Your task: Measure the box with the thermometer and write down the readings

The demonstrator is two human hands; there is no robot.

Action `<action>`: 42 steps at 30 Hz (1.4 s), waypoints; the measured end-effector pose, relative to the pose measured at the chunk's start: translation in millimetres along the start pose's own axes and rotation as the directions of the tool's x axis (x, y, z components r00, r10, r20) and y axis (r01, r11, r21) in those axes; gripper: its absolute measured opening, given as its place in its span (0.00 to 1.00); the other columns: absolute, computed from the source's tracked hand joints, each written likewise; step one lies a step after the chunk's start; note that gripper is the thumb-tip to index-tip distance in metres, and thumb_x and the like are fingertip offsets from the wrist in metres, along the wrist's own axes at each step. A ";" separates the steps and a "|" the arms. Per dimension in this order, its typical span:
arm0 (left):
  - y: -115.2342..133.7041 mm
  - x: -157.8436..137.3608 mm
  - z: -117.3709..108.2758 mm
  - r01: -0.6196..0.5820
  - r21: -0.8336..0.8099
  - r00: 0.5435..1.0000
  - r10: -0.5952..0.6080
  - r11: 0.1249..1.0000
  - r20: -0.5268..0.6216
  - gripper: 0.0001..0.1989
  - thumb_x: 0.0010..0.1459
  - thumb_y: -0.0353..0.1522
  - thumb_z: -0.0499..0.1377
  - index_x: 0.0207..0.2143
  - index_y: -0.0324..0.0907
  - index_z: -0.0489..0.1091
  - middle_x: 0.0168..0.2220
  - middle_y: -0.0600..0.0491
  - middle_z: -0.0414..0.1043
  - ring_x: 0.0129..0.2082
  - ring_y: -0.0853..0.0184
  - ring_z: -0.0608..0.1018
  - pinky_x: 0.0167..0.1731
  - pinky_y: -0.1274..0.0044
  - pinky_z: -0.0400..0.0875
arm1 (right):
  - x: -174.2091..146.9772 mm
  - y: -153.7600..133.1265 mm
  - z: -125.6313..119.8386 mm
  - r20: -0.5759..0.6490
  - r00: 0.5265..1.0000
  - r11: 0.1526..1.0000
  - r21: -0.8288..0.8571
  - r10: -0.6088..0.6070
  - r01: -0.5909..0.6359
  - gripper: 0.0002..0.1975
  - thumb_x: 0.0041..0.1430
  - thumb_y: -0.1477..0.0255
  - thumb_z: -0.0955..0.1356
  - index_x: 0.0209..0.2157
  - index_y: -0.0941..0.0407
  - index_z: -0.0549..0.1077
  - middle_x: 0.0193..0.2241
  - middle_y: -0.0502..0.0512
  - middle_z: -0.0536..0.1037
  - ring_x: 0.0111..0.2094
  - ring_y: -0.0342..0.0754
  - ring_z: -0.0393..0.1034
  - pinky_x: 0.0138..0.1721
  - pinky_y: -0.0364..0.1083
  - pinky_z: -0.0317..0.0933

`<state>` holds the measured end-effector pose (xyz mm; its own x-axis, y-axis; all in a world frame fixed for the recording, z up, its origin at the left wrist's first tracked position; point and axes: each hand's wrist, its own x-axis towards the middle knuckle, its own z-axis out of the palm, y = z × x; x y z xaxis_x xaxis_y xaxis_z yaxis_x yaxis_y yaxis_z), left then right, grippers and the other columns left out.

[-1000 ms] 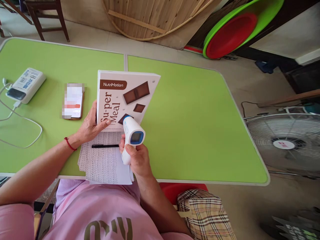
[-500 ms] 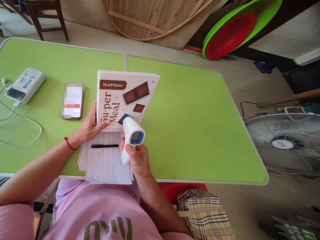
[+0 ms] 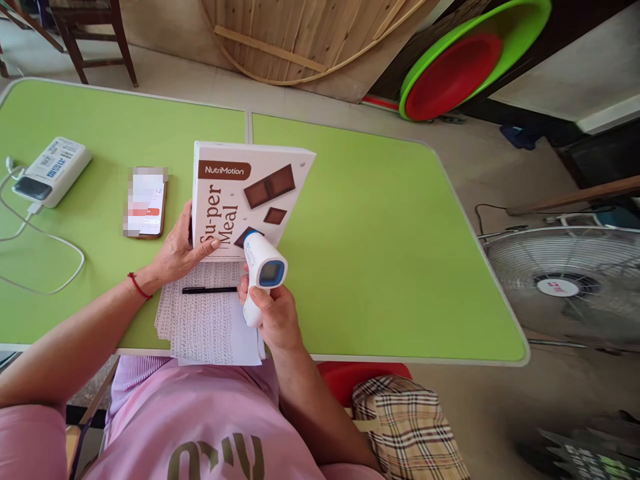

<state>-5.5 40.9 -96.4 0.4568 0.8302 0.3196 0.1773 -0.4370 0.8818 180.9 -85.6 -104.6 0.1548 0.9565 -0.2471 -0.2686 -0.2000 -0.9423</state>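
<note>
My left hand (image 3: 183, 248) grips the lower left edge of a white box (image 3: 225, 213) with brown chocolate pictures, its thumb across the front. The box is tilted up above the table. In my right hand (image 3: 275, 310) is a white and blue infrared thermometer (image 3: 263, 267), wrapped by the fingers around its handle. Its small screen faces me, and its front end is at the box's lower part; whether they touch, I cannot tell. Below the box lie handwritten sheets of paper (image 3: 200, 327) with a black pen (image 3: 207, 290) across them, its right end hidden by my right hand.
On the green table (image 3: 380, 253), a phone (image 3: 147, 200) lies left of the box. Farther left is a white power bank (image 3: 55, 170) with cables. A fan (image 3: 555, 287) stands beyond the right edge. A plaid bag (image 3: 410, 427) rests on a red seat (image 3: 345, 377) below the front edge.
The view has shifted slightly, so the right-hand background sits a little farther left. Both hands keep their holds, with the box and thermometer almost unmoved.
</note>
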 end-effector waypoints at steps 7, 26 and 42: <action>9.0 -0.8 -6.9 0.052 0.152 0.998 -0.055 0.987 0.017 0.32 0.65 0.54 0.58 0.60 0.40 0.61 0.55 0.41 0.73 0.50 0.55 0.79 0.50 0.63 0.77 | 0.3 3.1 -3.2 0.005 0.999 0.999 -0.030 -0.035 0.035 0.22 0.49 0.51 0.75 0.34 0.53 0.73 0.25 0.48 0.71 0.26 0.44 0.62 0.27 0.45 0.58; 21.5 1.7 -16.2 0.340 0.200 0.937 -0.348 0.919 0.010 0.30 0.52 0.49 0.70 0.49 0.40 0.68 0.44 0.44 0.78 0.29 0.65 0.78 0.27 0.71 0.76 | 0.0 -3.1 -2.4 -0.038 0.999 1.000 0.009 -0.014 0.015 0.22 0.44 0.52 0.78 0.30 0.54 0.73 0.24 0.48 0.71 0.26 0.43 0.60 0.26 0.44 0.57; -6.8 3.8 -6.2 0.126 0.319 0.991 -0.101 0.939 -0.093 0.42 0.55 0.41 0.70 0.66 0.42 0.55 0.56 0.40 0.68 0.45 0.56 0.76 0.42 0.64 0.79 | 5.9 -18.8 -51.4 -0.225 0.901 0.851 -0.471 -0.370 0.232 0.25 0.47 0.51 0.77 0.41 0.53 0.78 0.34 0.55 0.82 0.34 0.51 0.74 0.37 0.50 0.70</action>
<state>-10.3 49.1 -99.0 0.3538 0.8985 0.2598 0.5024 -0.4168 0.7575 235.8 -87.1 -99.9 0.4528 0.8884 0.0755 0.2553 -0.0481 -0.9657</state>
